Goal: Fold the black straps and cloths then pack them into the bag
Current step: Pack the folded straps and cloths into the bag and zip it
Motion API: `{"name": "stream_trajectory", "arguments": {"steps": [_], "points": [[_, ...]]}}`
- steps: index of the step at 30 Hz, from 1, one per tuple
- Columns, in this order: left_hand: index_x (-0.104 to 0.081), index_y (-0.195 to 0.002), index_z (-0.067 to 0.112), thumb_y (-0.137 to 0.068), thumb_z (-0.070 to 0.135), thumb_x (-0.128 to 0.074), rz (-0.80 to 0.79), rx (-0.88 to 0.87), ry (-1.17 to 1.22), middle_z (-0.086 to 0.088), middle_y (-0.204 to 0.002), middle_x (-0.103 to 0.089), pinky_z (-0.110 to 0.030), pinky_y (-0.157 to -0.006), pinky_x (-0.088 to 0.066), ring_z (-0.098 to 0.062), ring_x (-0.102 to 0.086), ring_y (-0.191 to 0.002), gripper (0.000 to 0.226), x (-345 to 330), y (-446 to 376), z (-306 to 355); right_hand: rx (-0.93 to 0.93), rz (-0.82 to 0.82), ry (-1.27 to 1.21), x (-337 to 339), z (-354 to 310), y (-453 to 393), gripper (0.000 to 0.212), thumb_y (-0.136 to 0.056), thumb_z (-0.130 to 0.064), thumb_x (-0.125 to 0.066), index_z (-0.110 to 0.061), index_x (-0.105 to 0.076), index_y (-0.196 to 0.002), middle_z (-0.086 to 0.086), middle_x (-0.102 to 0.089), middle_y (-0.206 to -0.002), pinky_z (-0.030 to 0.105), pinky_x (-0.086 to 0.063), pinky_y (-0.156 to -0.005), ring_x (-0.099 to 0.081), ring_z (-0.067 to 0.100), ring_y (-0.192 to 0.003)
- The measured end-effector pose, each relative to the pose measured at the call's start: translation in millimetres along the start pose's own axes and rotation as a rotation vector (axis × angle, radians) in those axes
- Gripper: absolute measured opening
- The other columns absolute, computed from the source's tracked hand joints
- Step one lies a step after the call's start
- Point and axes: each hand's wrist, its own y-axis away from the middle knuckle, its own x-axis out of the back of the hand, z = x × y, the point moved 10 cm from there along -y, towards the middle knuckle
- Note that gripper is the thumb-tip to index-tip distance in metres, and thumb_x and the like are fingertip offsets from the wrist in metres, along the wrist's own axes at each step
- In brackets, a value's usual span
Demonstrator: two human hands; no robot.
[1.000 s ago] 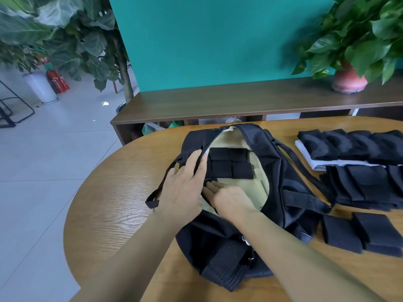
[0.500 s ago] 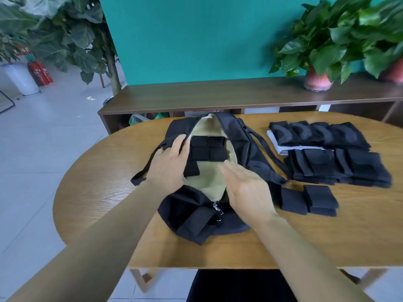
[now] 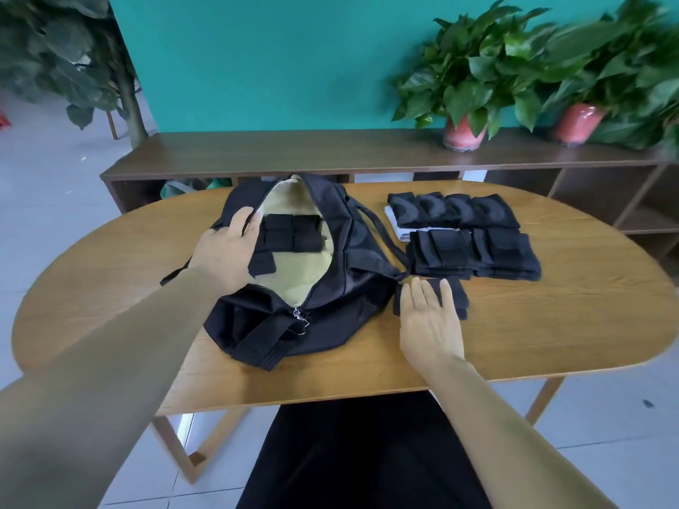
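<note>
My left hand [image 3: 229,251] sits on the bag [image 3: 330,281] at the ten o'clock side of its opening, fingers curled over the unzipped edge and holding it back so the pale lining shows. Inside the bag, four folded black pieces [image 3: 292,237] lie in a tight block against the lining, with a fifth folded piece [image 3: 261,265] just at their seven o'clock, partly under my hand.

My right hand [image 3: 430,317] is spread flat, fingers straight and slightly apart, its grip wide open and closed on nothing. The fingertips rest over a small folded black cloth [image 3: 461,297] that lies on the counter [image 3: 551,325] just at the bag's three o'clock. Whether the palm presses it I cannot tell.

At twelve o'clock from that cloth, a stack of folded black cloths [image 3: 477,255] sits in a row. Beyond it, farther from me, a second row of rolled black straps [image 3: 453,211] lies on a white sheet [image 3: 395,224]. Both rows are close beside the bag's shoulder strap [image 3: 382,233].

The bag's zipper pull [image 3: 299,317] hangs at the six o'clock end of the opening.

Behind the counter runs a dark shelf [image 3: 294,152] carrying two potted plants [image 3: 466,86].
</note>
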Motion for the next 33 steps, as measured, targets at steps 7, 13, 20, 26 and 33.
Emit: {"name": "stream_trajectory", "arguments": {"steps": [7, 13, 20, 26, 33], "points": [[0.003, -0.153, 0.013, -0.086, 0.021, -0.061, 0.008, -0.002, 0.027, -0.006, -0.157, 0.005, -0.030, -0.083, -0.040, -0.022, -0.056, -0.103, 0.094, -4, -2, 1, 0.058, 0.055, -0.035, 1, 1, -4, 0.039, -0.095, -0.013, -0.039, -0.007, -0.047, -0.133, 0.007, -0.058, -0.126, 0.042, 0.001, -0.121, -0.055, 0.021, -0.115], [0.000, -0.154, 0.012, -0.085, 0.012, -0.058, 0.036, -0.003, 0.078, -0.006, -0.158, 0.003, -0.029, -0.079, -0.040, -0.022, -0.057, -0.100, 0.091, -6, 0, 1, 0.057, 0.132, -0.119, 2, -4, 6, 0.025, -0.078, -0.016, -0.071, -0.011, -0.065, -0.101, 0.003, -0.069, -0.094, 0.033, -0.035, -0.109, -0.066, 0.017, -0.091], [0.001, -0.154, 0.011, -0.084, 0.006, -0.056, 0.070, -0.018, 0.148, -0.006, -0.159, 0.001, -0.029, -0.077, -0.037, -0.022, -0.053, -0.094, 0.091, 4, 3, 5, -0.039, 0.467, -0.297, 21, 12, 32, 0.033, -0.058, 0.007, -0.078, -0.001, -0.071, -0.090, 0.015, -0.073, -0.092, 0.040, -0.055, -0.086, -0.072, 0.024, -0.085], [-0.004, -0.154, 0.010, -0.087, 0.009, -0.060, 0.114, -0.032, 0.215, -0.006, -0.159, -0.003, -0.028, -0.074, -0.031, -0.023, -0.049, -0.086, 0.088, 12, 9, 6, -0.059, 0.687, -0.404, 69, 6, 36, 0.038, -0.087, -0.008, -0.040, 0.001, -0.070, -0.107, 0.014, -0.071, -0.108, 0.040, -0.050, -0.094, -0.069, 0.024, -0.100], [-0.010, -0.155, 0.011, -0.090, 0.011, -0.058, 0.175, -0.056, 0.331, -0.004, -0.160, -0.007, -0.033, -0.086, -0.040, -0.028, -0.054, -0.104, 0.080, 15, 17, 0, 0.160, 0.653, -0.475, 111, -71, -11, 0.036, -0.082, -0.004, -0.047, -0.003, -0.070, -0.109, 0.011, -0.071, -0.110, 0.036, -0.047, -0.099, -0.067, 0.020, -0.105]]}}
